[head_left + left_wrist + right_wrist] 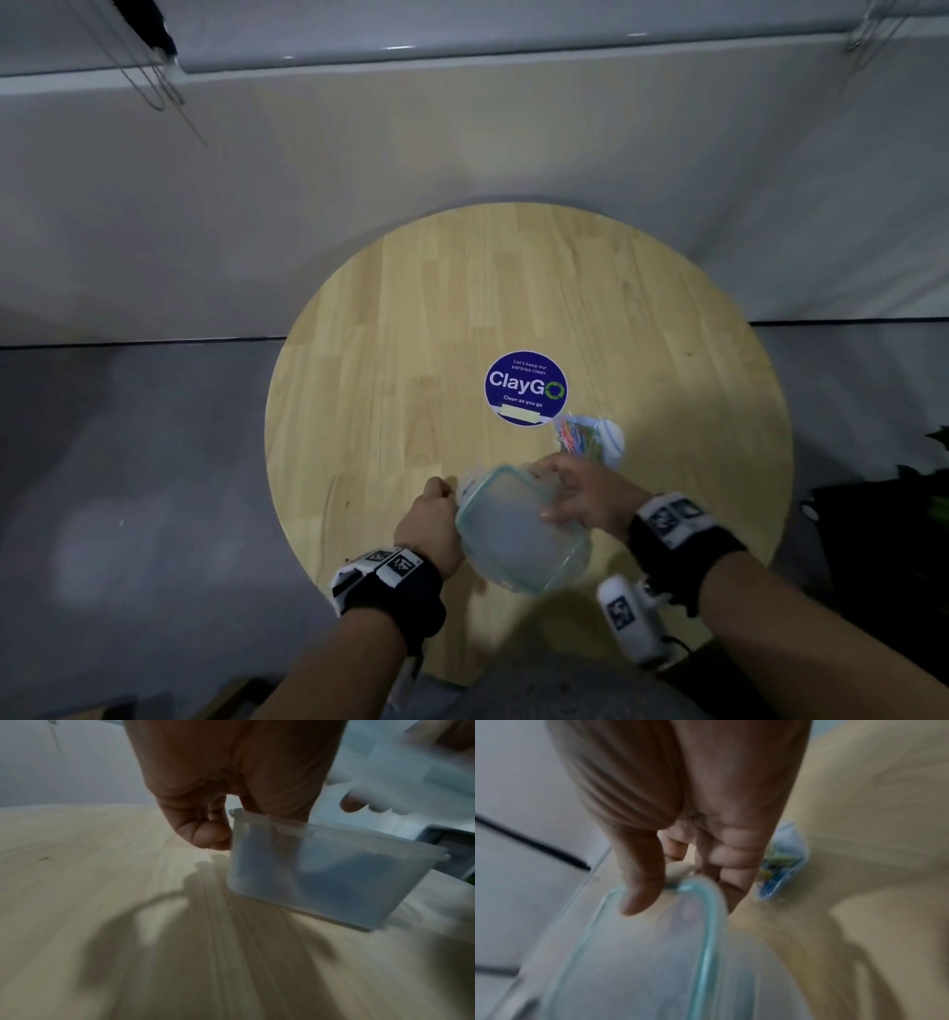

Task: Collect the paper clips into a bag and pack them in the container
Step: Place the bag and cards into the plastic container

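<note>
Centrally, a round pale wooden surface (529, 308) fills the head view, set against a plain grey wall and a darker floor. Most of its far half is bare wood, and its near edge curves just in front of the person's body. A round blue sticker (526, 388) reading "ClayGo" lies flat near the middle.

Close to the near edge, both hands hold a translucent plastic container (508, 534) with rounded corners. The left hand (434, 519) grips the container body at its left rim; in the left wrist view the curled fingers (205, 835) pinch that rim, and the body hangs tilted above the wood. The right hand (585, 496) holds the lid (654, 953), a clear panel edged with a pale teal seal, with the thumb on top and the other fingers curled under its far edge. The lid sits over the container at a slant; whether it is attached cannot be told.

Just beyond the right hand, between it and the sticker, a small clear bag (590, 437) lies on the surface, holding paper clips (577, 434) in mixed bright colours. Blur hides the bag's opening.
</note>
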`<state>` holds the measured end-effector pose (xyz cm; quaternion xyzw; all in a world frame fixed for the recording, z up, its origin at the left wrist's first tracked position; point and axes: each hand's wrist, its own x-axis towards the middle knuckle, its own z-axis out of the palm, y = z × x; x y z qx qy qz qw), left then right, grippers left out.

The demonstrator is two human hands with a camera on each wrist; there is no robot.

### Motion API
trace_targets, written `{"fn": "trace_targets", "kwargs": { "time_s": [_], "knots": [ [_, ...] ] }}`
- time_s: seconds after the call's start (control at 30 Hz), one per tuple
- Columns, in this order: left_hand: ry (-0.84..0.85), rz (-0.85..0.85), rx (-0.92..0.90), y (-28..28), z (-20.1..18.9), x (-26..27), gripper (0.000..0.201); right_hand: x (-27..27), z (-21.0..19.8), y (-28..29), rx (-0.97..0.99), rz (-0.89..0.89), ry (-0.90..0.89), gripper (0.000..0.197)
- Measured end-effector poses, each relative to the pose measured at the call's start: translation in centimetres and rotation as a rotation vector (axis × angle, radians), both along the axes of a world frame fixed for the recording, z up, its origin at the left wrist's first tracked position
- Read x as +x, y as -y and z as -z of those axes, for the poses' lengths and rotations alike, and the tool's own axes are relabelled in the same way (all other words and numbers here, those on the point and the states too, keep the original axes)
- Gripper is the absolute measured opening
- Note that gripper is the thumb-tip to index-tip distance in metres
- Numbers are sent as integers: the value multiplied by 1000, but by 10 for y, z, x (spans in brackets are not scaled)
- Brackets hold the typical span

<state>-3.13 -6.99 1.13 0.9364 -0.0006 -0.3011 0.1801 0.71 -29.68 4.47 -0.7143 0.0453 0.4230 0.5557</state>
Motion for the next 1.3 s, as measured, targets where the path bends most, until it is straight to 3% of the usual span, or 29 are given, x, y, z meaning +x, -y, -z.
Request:
{"fn": "trace_targets", "kwargs": {
  "time_s": [0.1, 0.23, 0.3, 0.43, 0.5, 0.6, 0.67, 0.73, 0.83, 0.9, 1.0, 1.17, 1.3],
  "knots": [
    [25, -18, -36, -4, 6, 0, 37, 3, 15, -19, -170, -65, 130, 39],
    [102, -161, -226, -9, 8, -4, 24, 2, 18, -22, -306, -100, 192, 33],
    [96, -370, -415, -12, 11, -7, 9, 1, 18, -24, -327, -113, 208, 32],
    [-18, -915, -911, -16, -1, -13, 24, 0, 19, -30, -397, -101, 257, 34],
    [-43, -1061, -982, -15, -6, -15, 21, 1, 21, -36, -406, -70, 260, 35],
    [-142, -983, -872, -18, -7, -18, 8, 1, 23, -43, -418, -43, 268, 36],
    [-226, -844, -805, -21, -5, -20, 32, 2, 23, -45, -429, -40, 254, 37],
    [-222, -786, -795, -22, -5, -19, 44, 5, 24, -44, -431, -23, 190, 38],
    [-178, -871, -797, -22, -2, -18, 46, 11, 26, -40, -409, 13, 17, 38],
    [-178, -968, -831, -21, 0, -19, 46, 12, 26, -36, -295, 85, -138, 31],
    [-176, -1043, -867, -19, 0, -18, 35, 8, 26, -34, -172, 174, -289, 22],
    [-164, -1085, -902, -21, 3, -14, 23, 0, 27, -39, -131, 231, -319, 33],
    [-127, -1046, -811, -22, 4, -13, 19, -4, 23, -45, -222, 272, -261, 31]
  ]
}}
